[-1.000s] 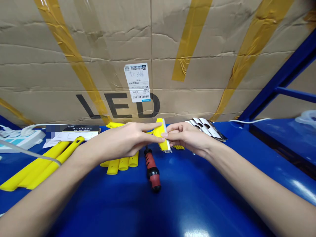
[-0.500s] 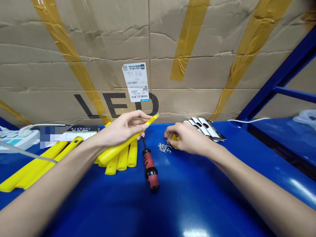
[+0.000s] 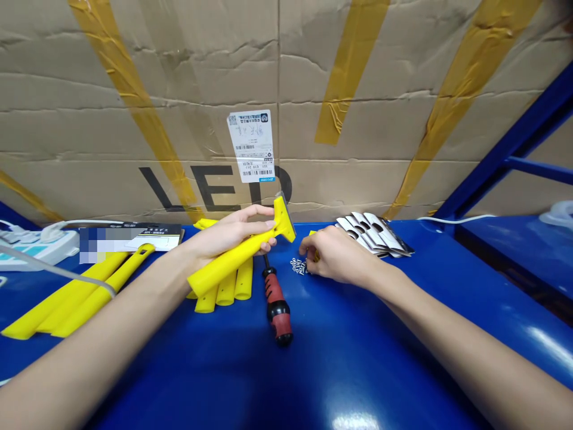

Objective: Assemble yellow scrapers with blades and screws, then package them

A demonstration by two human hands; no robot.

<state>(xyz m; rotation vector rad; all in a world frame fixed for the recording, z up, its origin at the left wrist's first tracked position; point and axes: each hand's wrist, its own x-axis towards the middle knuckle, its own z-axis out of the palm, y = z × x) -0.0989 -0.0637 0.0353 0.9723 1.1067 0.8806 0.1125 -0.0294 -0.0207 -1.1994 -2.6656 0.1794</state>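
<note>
My left hand (image 3: 228, 233) is closed around a yellow scraper (image 3: 235, 257), whose wide head points up and right with a thin blade along its edge. Close to the small screws (image 3: 299, 266), my right hand (image 3: 333, 254) has its fingertips pinched down at the table. Whatever is between those fingertips is hidden. A bit of yellow (image 3: 312, 233) shows behind the right fingers. Between the hands lies a screwdriver (image 3: 279, 307) with a red and black handle, its shaft towards the cardboard. Several yellow handles (image 3: 226, 289) lie under and behind the left hand.
More yellow handles (image 3: 85, 295) lie at the left, beside a white power strip (image 3: 40, 248) and a black-and-white package (image 3: 152, 237). White blade packs (image 3: 373, 233) fan out at the right. A cardboard box (image 3: 201, 131) backs the blue table (image 3: 358, 358); a blue frame post (image 3: 505, 149) stands right.
The scraper has turned in my left hand, so its head and blade now show broadside. My right hand stays low by the screws. The view has shifted slightly.
</note>
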